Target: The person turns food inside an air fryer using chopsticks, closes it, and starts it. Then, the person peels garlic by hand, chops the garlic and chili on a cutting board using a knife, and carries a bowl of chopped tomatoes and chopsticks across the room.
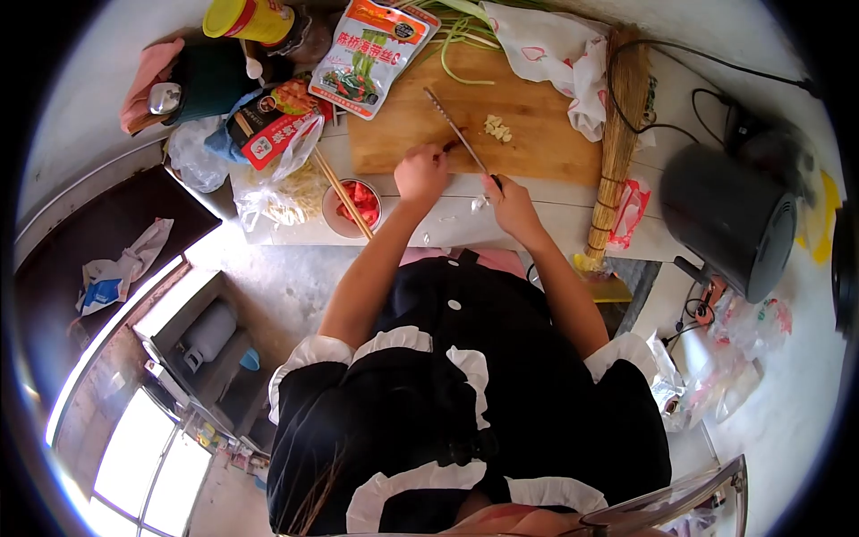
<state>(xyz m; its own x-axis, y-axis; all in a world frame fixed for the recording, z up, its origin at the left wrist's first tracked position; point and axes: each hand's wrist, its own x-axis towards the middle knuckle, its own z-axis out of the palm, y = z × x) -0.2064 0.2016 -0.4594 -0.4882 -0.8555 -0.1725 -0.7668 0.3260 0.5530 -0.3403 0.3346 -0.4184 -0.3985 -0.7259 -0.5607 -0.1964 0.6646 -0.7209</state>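
My right hand [514, 208] is closed round the dark handle of a kitchen knife [456, 130], whose narrow blade points up and left over the wooden cutting board [555, 166]. Near the board's front edge, my left hand [421, 174] has its fingers curled in beside the blade. At its fingertips is a small dark reddish piece [453, 144], too small to name surely. A little pile of chopped pale pieces [497, 129], garlic-like, lies right of the blade. Left of my left hand stands a bowl of red pieces [361, 199] with wooden chopsticks [338, 186] across it.
A seasoning packet [371, 58] and long green stalks [465, 40] overlap the board's back. A straw whisk broom [617, 143] and a patterned cloth [550, 45] flank its right. Farther right is a dark kettle [729, 215]; bagged noodles [291, 192] sit at left.
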